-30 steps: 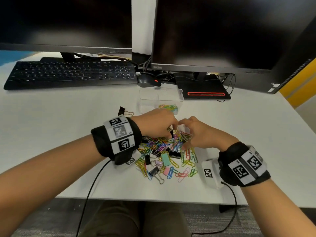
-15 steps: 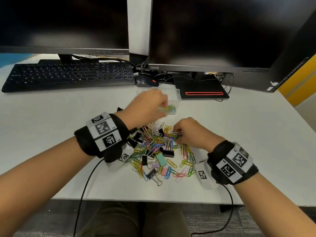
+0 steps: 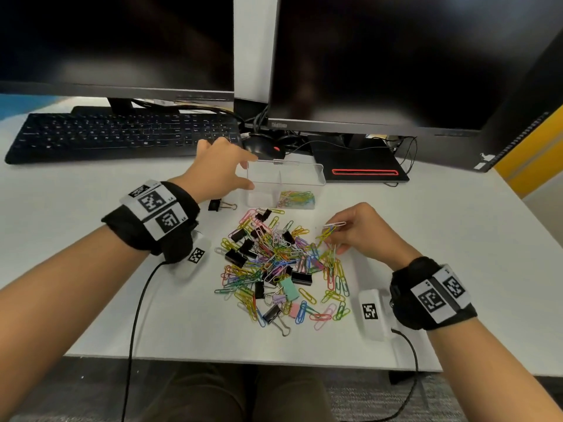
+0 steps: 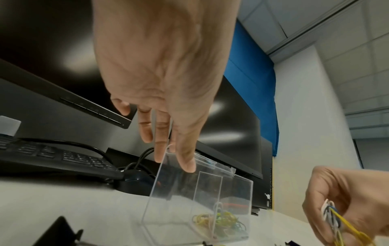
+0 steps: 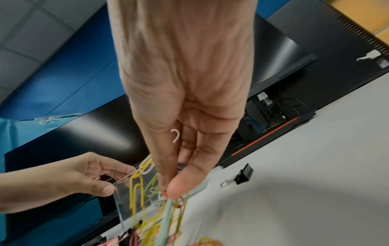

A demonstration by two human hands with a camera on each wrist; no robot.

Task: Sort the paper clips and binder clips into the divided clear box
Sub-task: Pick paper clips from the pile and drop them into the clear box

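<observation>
The divided clear box [image 3: 316, 175] stands at the back of the white desk, with coloured paper clips [image 3: 297, 199] in its right compartment. Nothing shows in its left one. My left hand [image 3: 243, 173] grips the box's left end, thumb on the near side and fingers over the rim [image 4: 168, 154]. A mixed pile of paper clips and binder clips [image 3: 274, 263] lies in front of the box. My right hand [image 3: 336, 236] is at the pile's right edge and pinches a bunch of paper clips [image 5: 136, 183] that dangle above the pile.
One black binder clip [image 3: 214, 205] lies alone left of the box. A keyboard [image 3: 122, 135], a mouse [image 3: 262, 147], two monitors and a black base with a red line [image 3: 359, 172] stand behind it. The desk's front edge [image 3: 213, 360] is near me.
My left hand left the pile, passed over the box and now grips its left end. My right hand has lifted a bunch of paper clips at the pile's right side.
</observation>
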